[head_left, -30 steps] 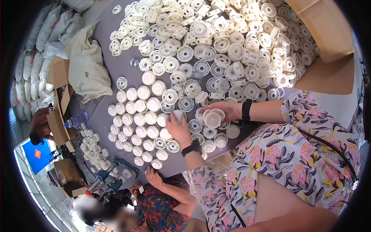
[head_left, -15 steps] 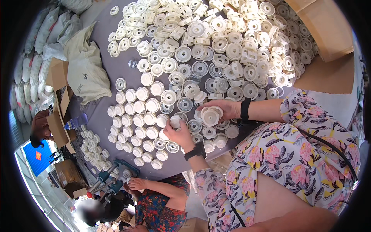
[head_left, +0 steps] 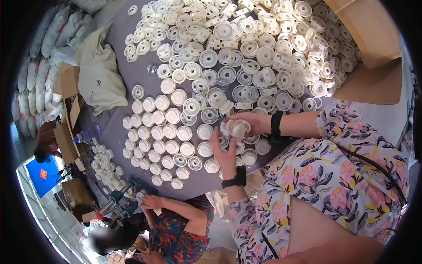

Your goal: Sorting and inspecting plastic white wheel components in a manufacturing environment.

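My right hand [head_left: 257,122] grasps a white, round plastic part with an uneven rim [head_left: 238,129], fingers curled around its far and right sides, above the near right portion of the grey table [head_left: 124,79]. My left hand [head_left: 225,152] is unclenched and holds nothing that I can see, its fingers spread apart just to the left of that part; I cannot tell whether a fingertip touches it. I wear a black band on each wrist.

Just left of my left fingers sits a single white, round plastic cap [head_left: 205,132]. Further left, many stepped, white, round plastic caps [head_left: 173,115] stand close together in uneven rows. Some clear, round plastic discs [head_left: 194,163] lie at the near right edge of those rows, and others lie just beyond my hands. On the far side, a broad heap of cream-white, ring-shaped plastic parts [head_left: 283,80] spreads toward the right, up to a brown cardboard panel [head_left: 365,33].

At the far left lies a beige woven sack [head_left: 99,77], with a bluish-purple transparent bottle [head_left: 90,133] nearer, beside an open cardboard box [head_left: 70,141]. At the near left, a co-worker's hand [head_left: 151,202] is at a green metal hand machine [head_left: 118,196].
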`<state>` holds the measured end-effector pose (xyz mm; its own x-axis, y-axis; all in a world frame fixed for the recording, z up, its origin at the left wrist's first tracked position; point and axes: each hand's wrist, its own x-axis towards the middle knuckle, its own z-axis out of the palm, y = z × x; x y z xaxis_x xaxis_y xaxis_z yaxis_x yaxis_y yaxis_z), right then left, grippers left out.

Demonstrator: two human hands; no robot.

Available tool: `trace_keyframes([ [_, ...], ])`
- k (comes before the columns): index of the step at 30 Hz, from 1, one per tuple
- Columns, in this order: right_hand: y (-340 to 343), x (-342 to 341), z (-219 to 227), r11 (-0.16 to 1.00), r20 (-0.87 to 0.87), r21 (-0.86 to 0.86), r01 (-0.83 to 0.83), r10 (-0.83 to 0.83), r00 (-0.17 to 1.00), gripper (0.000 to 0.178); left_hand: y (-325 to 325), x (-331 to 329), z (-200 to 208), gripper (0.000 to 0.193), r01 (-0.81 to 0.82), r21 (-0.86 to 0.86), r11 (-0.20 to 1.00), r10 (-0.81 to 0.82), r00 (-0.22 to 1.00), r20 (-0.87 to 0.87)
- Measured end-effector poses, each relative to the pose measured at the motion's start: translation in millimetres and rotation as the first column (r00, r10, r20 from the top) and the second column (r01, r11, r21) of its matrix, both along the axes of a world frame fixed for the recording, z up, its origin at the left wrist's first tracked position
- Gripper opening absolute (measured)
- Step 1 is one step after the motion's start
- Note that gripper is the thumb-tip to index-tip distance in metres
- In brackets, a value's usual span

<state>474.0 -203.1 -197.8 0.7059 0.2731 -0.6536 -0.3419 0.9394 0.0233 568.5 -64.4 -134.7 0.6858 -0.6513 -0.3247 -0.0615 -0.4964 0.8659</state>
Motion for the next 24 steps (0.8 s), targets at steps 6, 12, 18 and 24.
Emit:
trace_keyframes([
  [6, 15.8, 0.8, 0.0, 0.951, -0.114, 0.203, 0.234, -0.214, 0.970, 0.026, -2.8, -44.0, 11.4, 0.057, 0.356, 0.163, 0.920, -0.380, 0.710, 0.593],
  [12, 25.0, -5.5, -2.9, 0.983, -0.172, 0.083, 0.166, -0.150, 0.974, 0.025, 8.8, -54.9, 13.0, 0.042, 0.173, -0.088, 0.981, -0.132, 0.927, 0.350],
  [18, 22.1, -8.0, -6.6, 0.983, -0.147, 0.059, 0.176, -0.166, 0.975, 0.029, 32.9, -3.8, -38.0, 0.042, -0.197, 0.161, 0.967, 0.118, 0.908, 0.402],
  [24, 26.3, 0.0, 5.1, 0.996, -0.074, 0.047, 0.082, -0.078, 0.994, 0.033, 38.1, 1.4, -43.8, 0.042, 0.007, 0.391, 0.920, -0.197, 0.872, 0.448],
])
